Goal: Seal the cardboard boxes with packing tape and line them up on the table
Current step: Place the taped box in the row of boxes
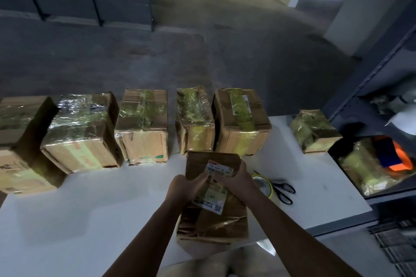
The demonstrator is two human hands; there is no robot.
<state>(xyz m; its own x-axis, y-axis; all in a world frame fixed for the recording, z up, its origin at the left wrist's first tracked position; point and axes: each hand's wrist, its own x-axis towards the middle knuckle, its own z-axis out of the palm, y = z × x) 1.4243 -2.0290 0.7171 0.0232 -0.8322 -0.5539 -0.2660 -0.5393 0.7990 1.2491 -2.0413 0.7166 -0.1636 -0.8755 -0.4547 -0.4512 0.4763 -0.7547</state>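
The unsealed box (216, 220) lies at the near edge of the counter (90, 209), just in front of the row of 6 taped boxes (144, 125). Its cardboard is creased and worn, so it probably handles light and floppy. The flap edges by the centre seam look like the best hold. The left grip (185, 185) and right grip (236, 176) both curl onto those top flaps. The long axis points away from the person toward the row, with the labels up.

Black scissors (275, 187) lie flat; a grey shelf (346, 116) holds an orange item (403, 157).
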